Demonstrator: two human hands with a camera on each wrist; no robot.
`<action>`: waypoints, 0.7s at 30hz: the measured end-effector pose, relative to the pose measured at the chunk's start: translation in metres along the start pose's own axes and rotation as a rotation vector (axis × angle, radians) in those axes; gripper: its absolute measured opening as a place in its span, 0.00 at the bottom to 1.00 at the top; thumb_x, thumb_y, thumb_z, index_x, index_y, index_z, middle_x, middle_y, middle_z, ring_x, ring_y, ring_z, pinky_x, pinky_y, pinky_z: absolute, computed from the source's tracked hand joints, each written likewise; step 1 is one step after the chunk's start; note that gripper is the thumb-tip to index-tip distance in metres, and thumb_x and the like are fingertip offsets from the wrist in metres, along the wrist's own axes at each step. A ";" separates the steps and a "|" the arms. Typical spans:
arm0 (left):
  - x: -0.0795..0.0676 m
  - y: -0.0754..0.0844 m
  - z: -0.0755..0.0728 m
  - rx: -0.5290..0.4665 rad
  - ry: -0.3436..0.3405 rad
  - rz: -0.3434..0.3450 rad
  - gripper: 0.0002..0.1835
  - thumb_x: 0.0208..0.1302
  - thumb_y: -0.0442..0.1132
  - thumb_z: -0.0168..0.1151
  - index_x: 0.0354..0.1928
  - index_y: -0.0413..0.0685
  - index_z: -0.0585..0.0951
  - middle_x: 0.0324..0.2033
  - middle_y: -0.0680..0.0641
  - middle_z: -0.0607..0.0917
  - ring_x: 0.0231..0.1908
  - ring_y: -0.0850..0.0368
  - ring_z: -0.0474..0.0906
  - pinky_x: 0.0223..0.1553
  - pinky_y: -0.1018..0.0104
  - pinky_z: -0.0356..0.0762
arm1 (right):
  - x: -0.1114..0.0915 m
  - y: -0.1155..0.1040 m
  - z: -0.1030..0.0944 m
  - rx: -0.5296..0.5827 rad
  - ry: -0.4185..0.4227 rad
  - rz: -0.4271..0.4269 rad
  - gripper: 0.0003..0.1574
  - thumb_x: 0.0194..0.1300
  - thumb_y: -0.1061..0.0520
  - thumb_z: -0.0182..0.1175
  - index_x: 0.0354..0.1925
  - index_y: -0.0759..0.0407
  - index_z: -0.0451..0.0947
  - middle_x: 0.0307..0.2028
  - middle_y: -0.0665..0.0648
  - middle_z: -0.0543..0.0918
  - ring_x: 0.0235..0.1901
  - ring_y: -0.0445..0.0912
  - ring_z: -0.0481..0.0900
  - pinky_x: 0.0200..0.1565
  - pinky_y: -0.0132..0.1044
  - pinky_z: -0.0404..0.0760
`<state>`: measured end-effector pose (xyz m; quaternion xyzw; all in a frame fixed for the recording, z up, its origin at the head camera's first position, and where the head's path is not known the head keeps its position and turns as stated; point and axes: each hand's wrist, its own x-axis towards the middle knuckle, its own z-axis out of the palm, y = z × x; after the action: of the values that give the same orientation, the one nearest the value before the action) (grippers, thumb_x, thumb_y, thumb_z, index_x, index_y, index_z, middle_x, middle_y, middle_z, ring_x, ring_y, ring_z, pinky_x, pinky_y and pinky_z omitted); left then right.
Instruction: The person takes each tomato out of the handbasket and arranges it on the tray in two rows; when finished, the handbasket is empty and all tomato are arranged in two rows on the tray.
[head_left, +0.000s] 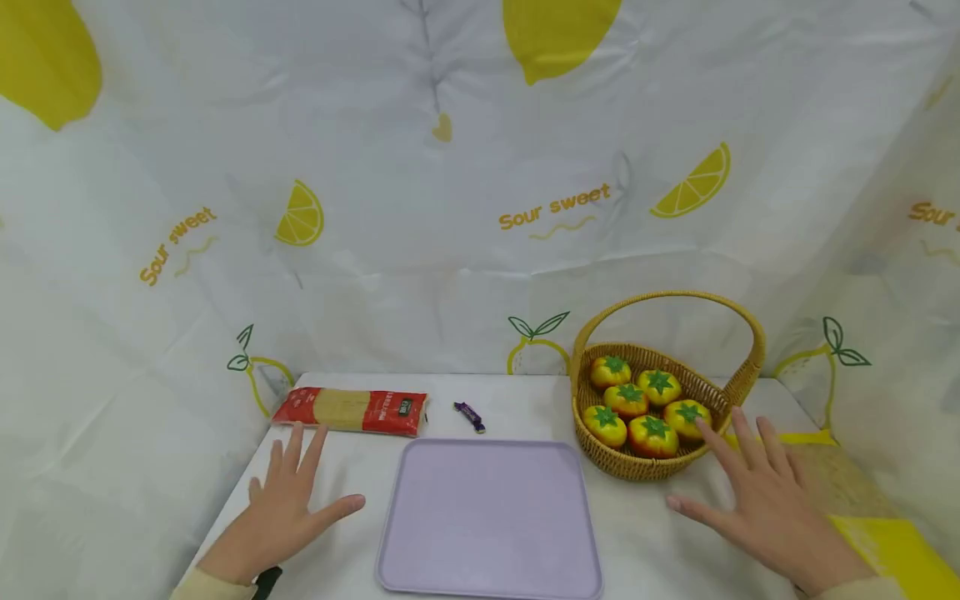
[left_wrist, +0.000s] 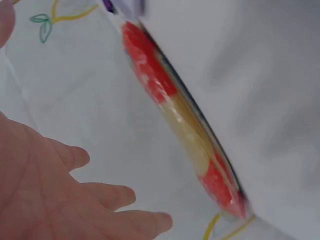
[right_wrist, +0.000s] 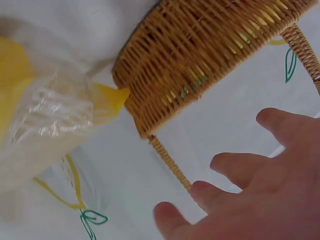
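My left hand is spread over the table's left side, holding nothing, just in front of a red bag of dry noodles. In the left wrist view the noodle bag lies beyond the spread fingers. My right hand is also spread, its fingertips overlapping the edge of a wicker basket in the head view. Inside the basket sit several yellow-orange toy fruits with green star-shaped tops. The right wrist view shows the basket beyond my right fingers.
A pale purple tray lies at the table's middle front. Behind it is a small purple wrapped candy. At the right edge, partly behind my right hand, is a yellow and clear bag. A lemon-print curtain hangs behind the table.
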<state>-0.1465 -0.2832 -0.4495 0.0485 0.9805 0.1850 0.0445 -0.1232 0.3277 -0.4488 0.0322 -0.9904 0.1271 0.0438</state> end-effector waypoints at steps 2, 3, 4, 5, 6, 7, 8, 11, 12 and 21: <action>0.004 0.007 0.002 -0.088 -0.031 0.017 0.67 0.67 0.77 0.62 0.89 0.50 0.37 0.86 0.30 0.39 0.82 0.17 0.40 0.69 0.10 0.51 | 0.004 -0.002 -0.001 0.041 -0.001 -0.023 0.73 0.65 0.20 0.65 0.88 0.54 0.47 0.86 0.73 0.33 0.84 0.75 0.22 0.68 0.91 0.39; 0.007 0.012 0.003 -0.130 -0.047 0.018 0.67 0.67 0.77 0.62 0.89 0.48 0.38 0.87 0.31 0.40 0.83 0.20 0.43 0.72 0.14 0.55 | 0.006 -0.003 -0.001 0.057 0.003 -0.039 0.71 0.66 0.21 0.66 0.88 0.55 0.49 0.86 0.73 0.36 0.84 0.75 0.26 0.67 0.91 0.44; 0.010 0.016 0.005 -0.169 -0.056 0.014 0.67 0.66 0.77 0.63 0.89 0.47 0.40 0.87 0.32 0.44 0.83 0.23 0.48 0.74 0.19 0.59 | 0.009 -0.004 -0.001 0.067 0.006 -0.053 0.70 0.66 0.22 0.66 0.87 0.56 0.51 0.86 0.74 0.39 0.84 0.76 0.31 0.66 0.90 0.49; 0.013 0.020 0.007 -0.206 -0.061 0.007 0.67 0.66 0.76 0.64 0.88 0.44 0.42 0.86 0.32 0.48 0.82 0.26 0.55 0.75 0.24 0.64 | 0.013 -0.005 -0.002 0.078 0.014 -0.067 0.68 0.67 0.23 0.67 0.87 0.56 0.53 0.86 0.74 0.42 0.84 0.77 0.35 0.64 0.90 0.53; 0.016 0.025 0.009 -0.238 -0.063 -0.012 0.66 0.66 0.76 0.65 0.88 0.43 0.44 0.85 0.31 0.53 0.80 0.28 0.63 0.74 0.27 0.68 | 0.016 -0.006 -0.002 0.090 0.024 -0.086 0.66 0.67 0.24 0.67 0.86 0.57 0.55 0.85 0.75 0.45 0.83 0.77 0.40 0.64 0.89 0.55; 0.020 0.029 0.011 -0.264 -0.064 -0.034 0.65 0.66 0.74 0.66 0.88 0.42 0.46 0.83 0.31 0.59 0.76 0.30 0.71 0.72 0.30 0.73 | 0.020 -0.006 -0.002 0.097 0.037 -0.103 0.65 0.68 0.25 0.67 0.85 0.59 0.57 0.85 0.76 0.48 0.82 0.78 0.44 0.65 0.88 0.57; 0.023 0.033 0.013 -0.289 -0.070 -0.065 0.64 0.67 0.73 0.67 0.88 0.42 0.48 0.81 0.30 0.64 0.69 0.32 0.80 0.67 0.33 0.80 | 0.024 -0.007 -0.002 0.101 0.052 -0.120 0.63 0.68 0.26 0.68 0.83 0.61 0.60 0.83 0.77 0.52 0.81 0.78 0.49 0.66 0.86 0.59; 0.033 0.039 0.020 -0.391 -0.093 -0.157 0.57 0.68 0.67 0.69 0.86 0.43 0.56 0.71 0.30 0.77 0.47 0.42 0.91 0.52 0.42 0.90 | 0.035 -0.009 -0.003 0.111 0.085 -0.163 0.58 0.68 0.29 0.70 0.78 0.65 0.69 0.80 0.77 0.63 0.77 0.78 0.59 0.68 0.82 0.62; 0.036 0.040 0.022 -0.428 -0.107 -0.181 0.55 0.69 0.65 0.70 0.85 0.43 0.58 0.68 0.31 0.80 0.43 0.46 0.91 0.48 0.46 0.91 | 0.039 -0.010 -0.003 0.113 0.087 -0.174 0.56 0.68 0.30 0.70 0.77 0.66 0.70 0.78 0.77 0.65 0.76 0.77 0.61 0.69 0.80 0.63; 0.055 0.035 0.038 -0.586 -0.232 -0.252 0.43 0.72 0.55 0.72 0.80 0.42 0.68 0.49 0.42 0.87 0.38 0.53 0.88 0.42 0.54 0.93 | 0.066 -0.014 0.002 0.155 0.009 -0.181 0.45 0.70 0.37 0.73 0.70 0.67 0.78 0.67 0.73 0.81 0.66 0.72 0.74 0.65 0.74 0.74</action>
<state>-0.1940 -0.2307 -0.4755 -0.0669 0.8723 0.4453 0.1905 -0.1878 0.3103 -0.4411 0.1241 -0.9705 0.1987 0.0567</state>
